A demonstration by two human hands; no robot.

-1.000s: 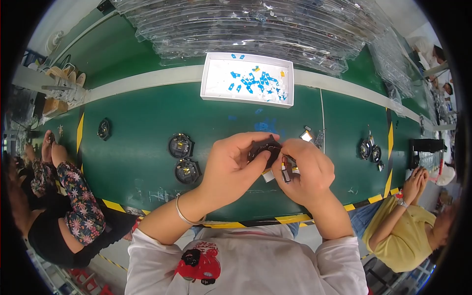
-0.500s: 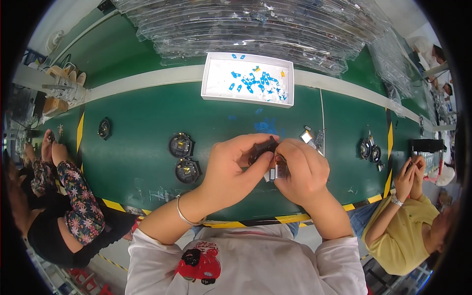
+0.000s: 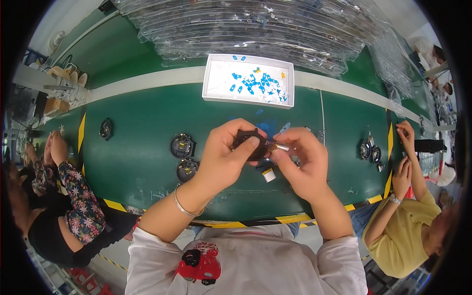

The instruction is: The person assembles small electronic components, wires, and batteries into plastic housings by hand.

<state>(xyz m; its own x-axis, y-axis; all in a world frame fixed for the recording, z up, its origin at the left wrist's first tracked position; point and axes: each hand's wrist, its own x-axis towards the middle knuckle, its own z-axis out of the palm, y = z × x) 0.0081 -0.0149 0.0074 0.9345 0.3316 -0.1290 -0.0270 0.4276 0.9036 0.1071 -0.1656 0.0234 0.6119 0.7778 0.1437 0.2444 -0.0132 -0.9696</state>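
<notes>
Above a green surface [image 3: 147, 162] edged with yellow-and-black striped tape, a white tray [image 3: 250, 81] scattered with small blue pieces sits at the far side, backed by stacks of clear plastic trays [image 3: 255, 24]. Two round black parts [image 3: 183, 145] [image 3: 187, 169] lie just left of the person's hands, a third [image 3: 105, 129] well apart further left, and a cluster of similar dark parts [image 3: 368, 151] rests to the right near a co-worker in a yellow shirt [image 3: 408, 236]. Another person in a floral sleeve [image 3: 78, 206] sits at the left edge. A small pale rectangular piece [image 3: 268, 174] lies on the surface just below the hands.

The left hand [image 3: 223, 157] is clenched around a small black round part [image 3: 248, 142], held above the surface at centre, thumb pressed on its upper face; most of the part is hidden by the fingers, so its facing cannot be told. The right hand [image 3: 302, 164] pinches a short, shiny metal piece [image 3: 280, 146], its long axis running roughly left to right, its left end touching the black part. A thin metal bangle [image 3: 184, 209] circles the left wrist. The black part looks matte and hard; the metal piece looks smooth and bright.
</notes>
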